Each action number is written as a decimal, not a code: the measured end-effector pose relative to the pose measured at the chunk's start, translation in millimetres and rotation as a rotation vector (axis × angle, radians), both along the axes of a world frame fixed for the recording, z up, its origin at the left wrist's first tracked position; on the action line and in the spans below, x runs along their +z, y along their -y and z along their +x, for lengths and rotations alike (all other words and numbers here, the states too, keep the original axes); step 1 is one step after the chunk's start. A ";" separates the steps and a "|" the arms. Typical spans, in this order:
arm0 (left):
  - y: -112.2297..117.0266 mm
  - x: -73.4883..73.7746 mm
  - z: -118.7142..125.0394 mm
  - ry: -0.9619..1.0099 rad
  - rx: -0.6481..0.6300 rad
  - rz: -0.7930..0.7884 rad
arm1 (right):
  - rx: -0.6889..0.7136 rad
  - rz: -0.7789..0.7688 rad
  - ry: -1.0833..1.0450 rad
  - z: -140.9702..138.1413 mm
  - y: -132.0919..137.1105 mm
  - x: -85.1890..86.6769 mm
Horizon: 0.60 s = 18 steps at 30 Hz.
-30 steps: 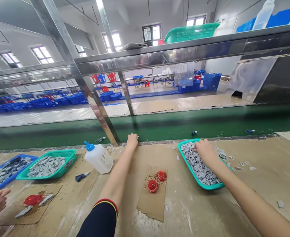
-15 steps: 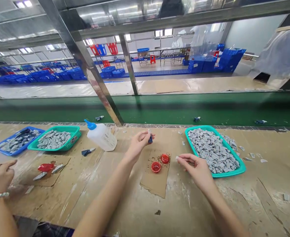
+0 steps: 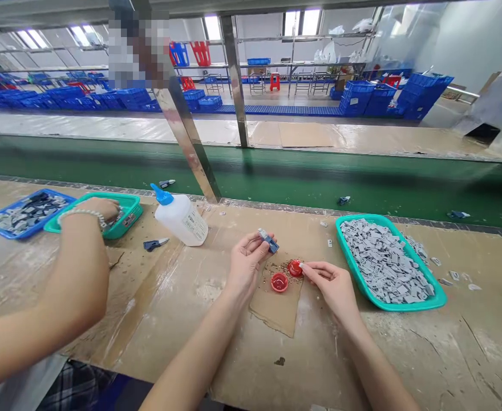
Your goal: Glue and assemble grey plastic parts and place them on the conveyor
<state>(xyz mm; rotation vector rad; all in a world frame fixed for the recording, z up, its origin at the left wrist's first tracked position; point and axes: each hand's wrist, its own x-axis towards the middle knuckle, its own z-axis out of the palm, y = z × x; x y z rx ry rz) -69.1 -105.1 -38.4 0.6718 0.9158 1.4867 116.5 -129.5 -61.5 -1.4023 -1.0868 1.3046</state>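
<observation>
My left hand (image 3: 246, 264) is closed on a small dark blue plastic part with a grey end (image 3: 271, 244), held above the cardboard piece (image 3: 272, 317). Between the thumb and fingertips of my right hand (image 3: 331, 281) is a tiny pale grey plastic piece (image 3: 301, 265), at the edge of the farther red cap (image 3: 294, 268); whether it touches the cap I cannot tell. Nearer to me, a second red cap (image 3: 279, 282) lies open side up with shiny wet-looking contents. Brown crumbs surround both caps.
At right stands a green basket (image 3: 430, 304) of grey pieces. A white squeeze bottle (image 3: 182, 220) leans at left beside a blue-grey part (image 3: 155, 244). A co-worker's hand (image 3: 90, 208) reaches into another green basket (image 3: 125, 225), near a blue tray (image 3: 0, 231). Behind runs a green belt (image 3: 285, 180).
My right hand has moved left to the farther red cap with its pale piece. My left hand has turned the blue part. The co-worker's hand has reached into the left green basket.
</observation>
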 end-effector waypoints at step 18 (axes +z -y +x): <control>9.5 -3.1 13.8 -0.161 -0.082 -0.082 | -0.049 -0.058 -0.327 5.8 7.4 16.1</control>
